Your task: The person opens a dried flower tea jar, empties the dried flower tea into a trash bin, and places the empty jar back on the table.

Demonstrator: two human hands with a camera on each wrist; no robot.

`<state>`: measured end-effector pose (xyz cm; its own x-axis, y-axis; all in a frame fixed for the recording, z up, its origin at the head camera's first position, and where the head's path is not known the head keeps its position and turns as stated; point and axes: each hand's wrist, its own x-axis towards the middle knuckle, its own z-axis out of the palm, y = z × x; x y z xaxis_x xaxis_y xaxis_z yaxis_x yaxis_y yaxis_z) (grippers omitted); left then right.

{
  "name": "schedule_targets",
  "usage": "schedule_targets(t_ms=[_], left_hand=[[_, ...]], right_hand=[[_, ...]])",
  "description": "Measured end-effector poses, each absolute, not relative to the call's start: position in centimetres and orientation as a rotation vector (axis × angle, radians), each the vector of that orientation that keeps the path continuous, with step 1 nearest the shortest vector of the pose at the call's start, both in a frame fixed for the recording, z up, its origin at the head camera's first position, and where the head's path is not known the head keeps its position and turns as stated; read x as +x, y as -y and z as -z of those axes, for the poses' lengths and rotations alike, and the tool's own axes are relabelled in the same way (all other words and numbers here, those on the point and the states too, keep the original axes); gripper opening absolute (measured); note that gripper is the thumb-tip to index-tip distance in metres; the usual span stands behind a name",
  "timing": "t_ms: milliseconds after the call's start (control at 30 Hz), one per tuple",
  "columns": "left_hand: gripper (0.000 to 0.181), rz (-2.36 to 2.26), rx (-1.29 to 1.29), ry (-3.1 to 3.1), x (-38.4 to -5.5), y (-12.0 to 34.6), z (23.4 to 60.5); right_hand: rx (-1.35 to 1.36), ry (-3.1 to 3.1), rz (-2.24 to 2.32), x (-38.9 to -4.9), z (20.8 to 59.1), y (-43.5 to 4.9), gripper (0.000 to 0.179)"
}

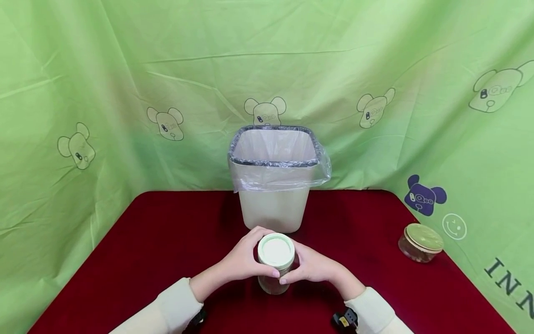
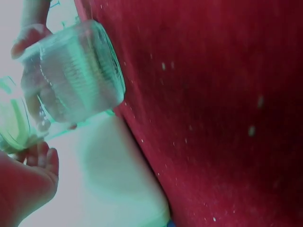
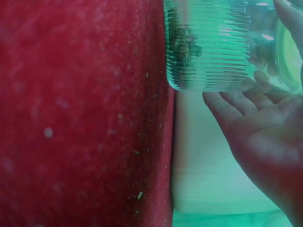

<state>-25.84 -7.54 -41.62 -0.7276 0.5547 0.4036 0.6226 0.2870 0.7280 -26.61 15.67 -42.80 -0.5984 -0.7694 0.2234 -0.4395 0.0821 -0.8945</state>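
Both hands are at work on one clear jar (image 1: 273, 286), which stands upright in the middle of the red table (image 1: 179, 232), in front of the bin (image 1: 273, 211). The left hand (image 1: 247, 257) curves round its top, by the pale lid (image 1: 276, 250), and the right hand (image 1: 315, 266) grips the upper part from the other side, the thumbs almost meeting in front. The step in hand looks like a two-handed hold on the jar; the next move probably calls for a steady grip, as smooth glass could slip. Whether the base bears fully on the cloth, I cannot tell. A dark patch shows low in the ribbed glass, perhaps contents, perhaps something behind. The bin has a clear bag (image 1: 279, 178) over its rim; its bottom is hidden. A low tub (image 1: 417, 254) at far right, lid on, seems to hold something dark.
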Motion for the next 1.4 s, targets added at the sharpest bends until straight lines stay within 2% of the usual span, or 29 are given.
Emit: schedule_targets(t_ms=[767,1400], left_hand=[[0.068,1.381,-0.918,2.434,-23.8,7.9,41.6],[0.082,1.441,-1.308,2.449,-26.7,8.3,41.2]], right_hand=[[-1.157,-2.046,1.534,-26.6,42.8,-15.7,0.078],[-1.179,-2.055,1.522,-26.6,42.8,-15.8,0.075]])
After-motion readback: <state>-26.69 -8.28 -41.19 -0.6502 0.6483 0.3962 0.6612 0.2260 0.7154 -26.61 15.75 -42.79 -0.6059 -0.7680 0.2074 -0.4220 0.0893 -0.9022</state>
